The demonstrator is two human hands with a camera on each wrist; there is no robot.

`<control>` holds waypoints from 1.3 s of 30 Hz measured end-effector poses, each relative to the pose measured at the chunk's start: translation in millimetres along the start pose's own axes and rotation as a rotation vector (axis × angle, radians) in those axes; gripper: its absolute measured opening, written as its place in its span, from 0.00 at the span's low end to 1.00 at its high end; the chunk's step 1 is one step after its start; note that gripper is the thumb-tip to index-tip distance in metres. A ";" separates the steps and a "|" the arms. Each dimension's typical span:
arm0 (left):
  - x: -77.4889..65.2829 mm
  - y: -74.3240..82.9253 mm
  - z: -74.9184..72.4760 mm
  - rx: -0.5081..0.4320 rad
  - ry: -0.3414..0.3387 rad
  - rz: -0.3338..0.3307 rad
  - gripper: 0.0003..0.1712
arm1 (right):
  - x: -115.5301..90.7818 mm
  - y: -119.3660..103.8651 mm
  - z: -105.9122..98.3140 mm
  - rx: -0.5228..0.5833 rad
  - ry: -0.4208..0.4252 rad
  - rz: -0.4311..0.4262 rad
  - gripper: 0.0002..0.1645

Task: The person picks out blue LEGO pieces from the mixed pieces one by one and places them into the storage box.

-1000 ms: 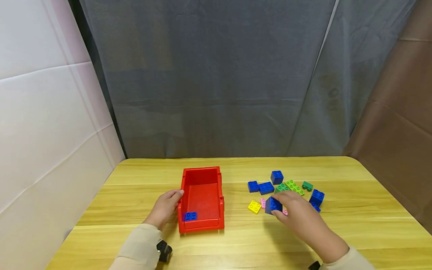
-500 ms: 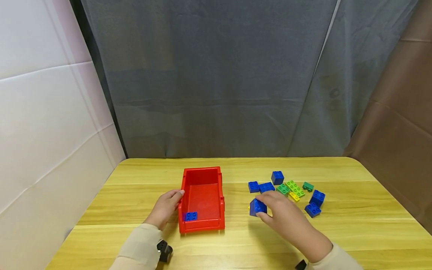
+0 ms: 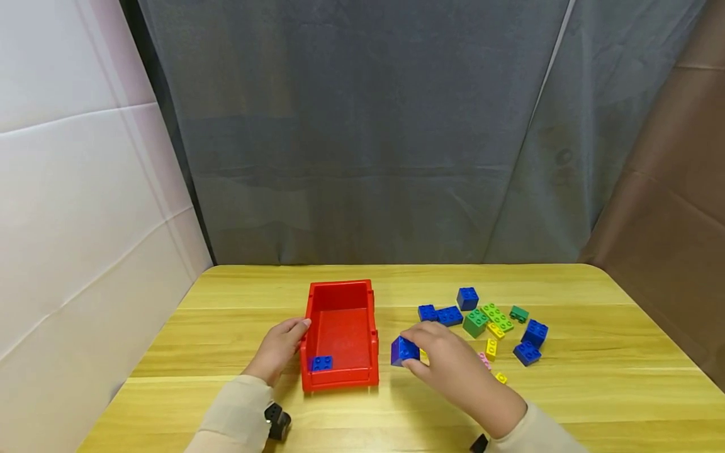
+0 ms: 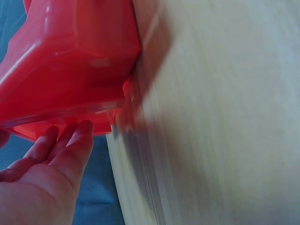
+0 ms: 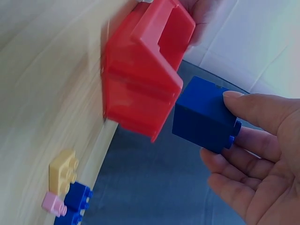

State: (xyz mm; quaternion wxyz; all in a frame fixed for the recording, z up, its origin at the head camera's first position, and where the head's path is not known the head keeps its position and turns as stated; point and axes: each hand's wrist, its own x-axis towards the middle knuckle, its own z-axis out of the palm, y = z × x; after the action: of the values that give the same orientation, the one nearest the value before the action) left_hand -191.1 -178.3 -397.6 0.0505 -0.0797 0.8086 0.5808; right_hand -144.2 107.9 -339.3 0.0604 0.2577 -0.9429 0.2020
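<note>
My right hand pinches a blue toy building brick between thumb and fingers, just right of the red bin. In the right wrist view the brick is a tall block, its studs turned toward the palm. My left hand holds the bin by its left side, the thumb over the rim. In the left wrist view the fingers of the left hand reach along the bin's outer wall. Inside the bin, at its near left corner, lies another blue brick.
Right of the bin, loose bricks lie on the wooden table: several blue ones, a tall green brick, a lime plate, a small green wheeled piece, yellow pieces and pink. A grey curtain hangs behind.
My right hand has carried the blue brick leftward from above the loose bricks to near the bin's right side. My left hand and the bin have stayed put.
</note>
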 end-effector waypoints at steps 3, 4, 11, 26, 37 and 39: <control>0.0 -0.5 0.0 -0.006 -0.001 -0.004 0.27 | 4.1 -2.9 3.8 0.006 -0.007 -0.015 0.24; -0.2 -0.3 0.0 -0.006 -0.001 -0.005 0.27 | 5.3 -4.0 4.9 0.007 -0.006 -0.019 0.24; -0.4 0.2 0.1 -0.018 -0.002 0.004 0.27 | 12.0 -13.9 10.3 0.024 -0.016 -0.030 0.25; -0.2 -1.7 0.3 -0.023 0.004 -0.006 0.28 | 29.4 -36.5 21.1 0.039 -0.064 -0.059 0.26; -2.1 -0.1 0.8 -0.023 0.011 -0.005 0.28 | 38.1 -45.1 32.0 0.051 -0.087 -0.072 0.26; -2.4 0.2 1.0 -0.022 0.012 -0.002 0.27 | 39.7 -45.9 34.1 0.049 -0.087 -0.072 0.27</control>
State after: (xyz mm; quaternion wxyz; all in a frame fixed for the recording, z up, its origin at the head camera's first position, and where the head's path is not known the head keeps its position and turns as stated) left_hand -188.8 -177.1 -397.3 0.0453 -0.0846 0.8022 0.5893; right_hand -155.2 39.4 -345.6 0.0205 0.3015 -0.9296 0.2112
